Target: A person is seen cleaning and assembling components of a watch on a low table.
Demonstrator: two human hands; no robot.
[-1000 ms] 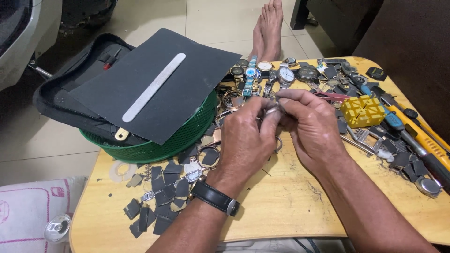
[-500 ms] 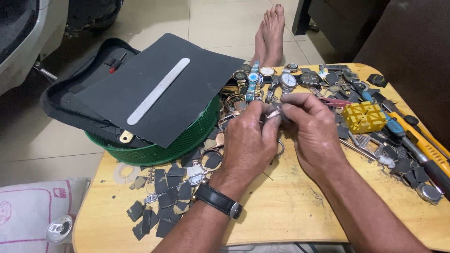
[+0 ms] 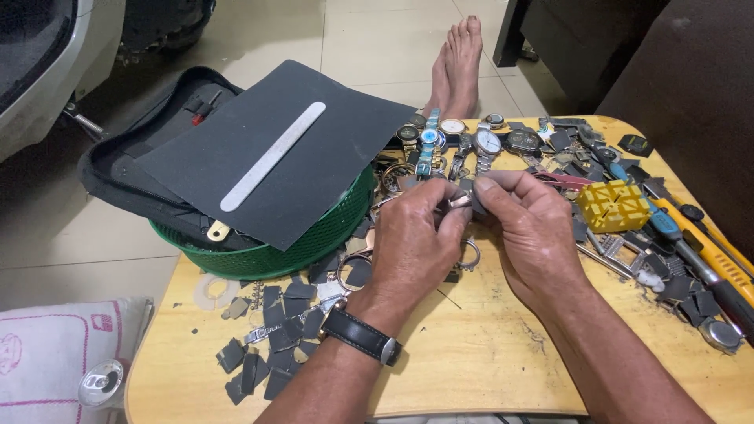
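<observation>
Metal bit (image 3: pixel 462 202), small and silvery, sits pinched between your two hands above the table centre. Your left hand (image 3: pixel 412 239) and right hand (image 3: pixel 534 228) are pressed together, fingertips of both clamped on it; too small to tell what the piece is. A black wristwatch (image 3: pixel 360 336) is on your left wrist.

Just under your hands a metal ring (image 3: pixel 470 255) lies on the wooden table (image 3: pixel 471 353).

Beyond your fingers: a row of watches (image 3: pixel 463 141) along the far edge, round faces up. Right of your right hand is a yellow plastic block (image 3: pixel 613 206) with a grid top, then a yellow-handled knife (image 3: pixel 707 239) and a blue-handled tool (image 3: pixel 664 224) by the right edge, with dark scraps scattered around.

Left of your left hand: dark strap pieces (image 3: pixel 275 330) spread over the near-left corner. Further left a green basket (image 3: pixel 314 243) hangs over the table edge, with a black zip case (image 3: pixel 133 169) on it, a dark sheet (image 3: pixel 298 149) over that, and a pale flat strip (image 3: pixel 271 155) lying diagonally on the sheet.

A white bag with pink print (image 3: pixel 47 353) sits bottom left on the floor. Your bare feet (image 3: pixel 459 63) show past the far table edge.
</observation>
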